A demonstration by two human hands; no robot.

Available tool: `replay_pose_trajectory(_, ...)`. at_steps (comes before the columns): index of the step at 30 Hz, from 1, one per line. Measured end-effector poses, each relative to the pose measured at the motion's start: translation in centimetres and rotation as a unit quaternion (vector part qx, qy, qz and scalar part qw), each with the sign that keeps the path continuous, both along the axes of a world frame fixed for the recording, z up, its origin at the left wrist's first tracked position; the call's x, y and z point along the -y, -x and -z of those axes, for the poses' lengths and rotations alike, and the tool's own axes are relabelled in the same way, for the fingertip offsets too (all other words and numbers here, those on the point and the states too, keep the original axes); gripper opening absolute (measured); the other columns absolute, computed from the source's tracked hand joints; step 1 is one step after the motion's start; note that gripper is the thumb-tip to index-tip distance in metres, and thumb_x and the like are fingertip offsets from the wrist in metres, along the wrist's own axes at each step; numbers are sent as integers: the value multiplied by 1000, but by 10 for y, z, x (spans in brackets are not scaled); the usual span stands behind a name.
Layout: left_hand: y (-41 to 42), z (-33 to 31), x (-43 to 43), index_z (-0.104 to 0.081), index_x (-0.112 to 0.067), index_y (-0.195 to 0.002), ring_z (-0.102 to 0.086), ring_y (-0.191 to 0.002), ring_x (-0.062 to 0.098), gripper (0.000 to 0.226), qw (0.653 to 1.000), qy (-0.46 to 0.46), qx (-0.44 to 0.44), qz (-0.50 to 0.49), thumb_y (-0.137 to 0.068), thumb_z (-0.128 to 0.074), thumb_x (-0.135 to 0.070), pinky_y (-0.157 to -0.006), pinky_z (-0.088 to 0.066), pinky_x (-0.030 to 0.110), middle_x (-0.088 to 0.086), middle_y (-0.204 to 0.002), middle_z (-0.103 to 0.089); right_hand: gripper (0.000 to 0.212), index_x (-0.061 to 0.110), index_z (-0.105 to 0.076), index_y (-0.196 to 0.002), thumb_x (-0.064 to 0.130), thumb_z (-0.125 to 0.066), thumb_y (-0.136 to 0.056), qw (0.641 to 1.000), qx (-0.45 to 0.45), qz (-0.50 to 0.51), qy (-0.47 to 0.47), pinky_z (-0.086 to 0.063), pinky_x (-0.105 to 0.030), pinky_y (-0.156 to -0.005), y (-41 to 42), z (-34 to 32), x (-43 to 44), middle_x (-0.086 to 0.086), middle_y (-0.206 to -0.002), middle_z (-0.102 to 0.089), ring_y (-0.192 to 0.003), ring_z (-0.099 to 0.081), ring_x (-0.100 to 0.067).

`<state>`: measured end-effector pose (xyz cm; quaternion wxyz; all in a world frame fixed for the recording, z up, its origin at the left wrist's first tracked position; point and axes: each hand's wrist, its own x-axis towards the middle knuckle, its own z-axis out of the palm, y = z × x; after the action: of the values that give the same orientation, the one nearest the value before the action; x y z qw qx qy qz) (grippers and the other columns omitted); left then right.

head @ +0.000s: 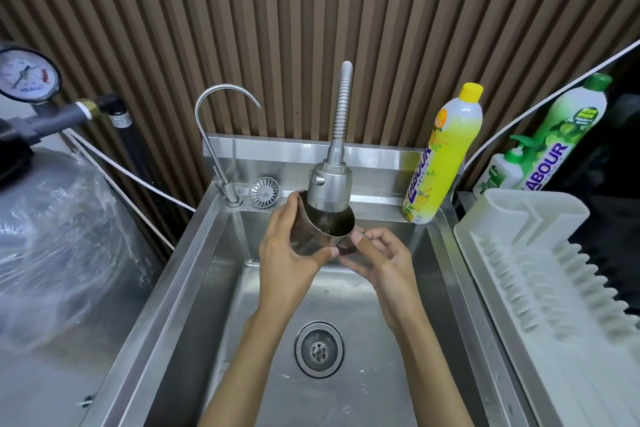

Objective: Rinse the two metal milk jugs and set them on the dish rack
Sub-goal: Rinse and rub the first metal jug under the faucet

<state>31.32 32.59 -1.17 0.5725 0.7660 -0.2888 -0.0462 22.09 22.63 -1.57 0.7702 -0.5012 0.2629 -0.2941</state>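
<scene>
A metal milk jug (pixel 320 232) is held over the steel sink (pixel 194 263), right under the spray head of the flexible tap (pixel 330 185). Water runs into the jug. My left hand (pixel 287 253) grips the jug's body from the left, thumb across its front. My right hand (pixel 381 258) holds the jug at its right side, fingers curled at the handle. I see only this one jug. The white plastic dish rack (pixel 540 274) stands to the right of the sink with nothing on it.
A thin curved tap (pixel 221 135) and a loose strainer (pixel 264 192) sit on the sink's back ledge. A yellow detergent bottle (pixel 445 156) and two green-labelled bottles (pixel 554 139) stand at the back right. A plastic-wrapped tank (pixel 62 246) with a pressure gauge fills the left.
</scene>
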Motion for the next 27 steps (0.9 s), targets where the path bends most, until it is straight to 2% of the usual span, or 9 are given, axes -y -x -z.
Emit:
replay_pose_trajectory(5, 6, -3, -8, -48, -28, -133, -54, -105, 4, 94, 997, -64, -45, -13, -49, -87, -46, -91, -42, 17, -10, -116, -57, 17, 3, -56, -74, 12, -67, -83, 990, -101, 29, 91, -59, -30, -56, 7, -10, 6, -5, -66, -69, -69, -70, -19)
replay_pose_trajectory(7, 8, -4, -8, -62, -35, -105, -61, -87, -9, 63, 995, -72, -70, 2, -48, -86, -51, -78, -45, 8, -17, -93, -68, 21, 10, -57, -67, 17, -71, -81, 979, -141, 36, 141, -58, -32, -53, 10, -19, 11, -1, -60, -67, -65, -70, -20)
replay_pose_trajectory(10, 9, -1, -3, -62, -39, -88, -60, -71, -18, 42, 987, -49, -145, 46, -54, -87, -38, -65, -41, -2, -27, -71, -68, 26, 13, -55, -62, 21, -73, -79, 958, -191, 45, 211, -59, -39, -53, 16, -31, 17, -11, -66, -68, -68, -70, -30)
replay_pose_trajectory(13, 10, 6, 6, -65, -29, -102, -67, -87, -2, 48, 973, 6, -209, 94, -59, -86, -20, -74, -49, 10, -15, -88, -74, 26, 17, -56, -61, 26, -75, -76, 935, -214, 58, 278, -59, -46, -64, 17, -34, 21, -6, -69, -70, -65, -69, -26)
replay_pose_trajectory(16, 11, 8, 17, -61, -19, -108, -67, -86, 3, 56, 961, 88, -244, 98, -61, -81, 4, -71, -50, 12, -7, -94, -72, 24, 17, -53, -63, 17, -73, -78, 935, -187, 61, 295, -56, -34, -78, 13, -33, 20, 0, -88, -74, -80, -69, -13)
replay_pose_trajectory(19, 9, 8, 24, -56, -30, -105, -65, -89, -2, 68, 968, 132, -204, 61, -57, -80, 12, -79, -48, 10, -12, -97, -70, 22, 13, -51, -68, 9, -68, -82, 968, -114, 48, 218, -51, -26, -86, 10, -25, 18, 4, -103, -72, -89, -69, -5)
replay_pose_trajectory(23, 8, 2, 18, -44, -50, -112, -57, -103, -10, 87, 988, 121, -95, -16, -55, -84, 3, -90, -41, 9, -29, -106, -64, 18, 14, -51, -73, 9, -61, -87, 989, -46, 14, 143, -54, -31, -88, -2, -13, 13, 4, -102, -72, -102, -66, -18)
replay_pose_trajectory(25, 10, -1, 12, -43, -39, -130, -54, -113, 4, 93, 994, 87, -41, -44, -55, -86, -4, -94, -39, 7, -11, -124, -58, 15, 9, -50, -77, 8, -58, -89, 995, -31, 8, 99, -57, -28, -81, -6, -8, 9, -3, -89, -69, -96, -64, -25)
replay_pose_trajectory(27, 10, -3, 7, -42, -23, -137, -50, -109, 9, 95, 997, 53, -5, -63, -54, -88, -10, -85, -32, -6, -2, -123, -53, 12, 5, -50, -80, 8, -57, -90, 997, -26, 0, 73, -59, -31, -76, -7, -5, 6, -11, -82, -66, -88, -64, -28)
